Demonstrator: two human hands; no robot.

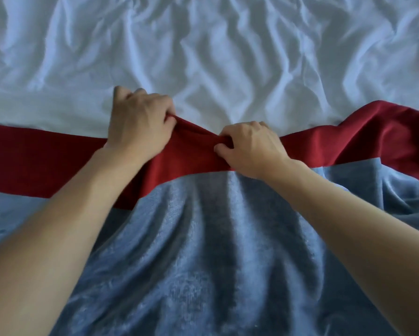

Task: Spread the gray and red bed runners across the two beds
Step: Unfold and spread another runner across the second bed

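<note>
A wrinkled white sheet (203, 44) covers the bed ahead of me. The runner lies across it near my side, its gray part (203, 251) rumpled into long folds toward me, its red band (33, 161) along the far edge. My left hand (138, 122) and right hand (252, 149) both pinch a bunched fold of the red band at its middle, close together.

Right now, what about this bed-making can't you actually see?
- Head view: both ends of the red runner run off the frame edges.
- Fingertips of the left hand and right hand are buried in bunched cloth.
- A second bed: outside the frame.
</note>
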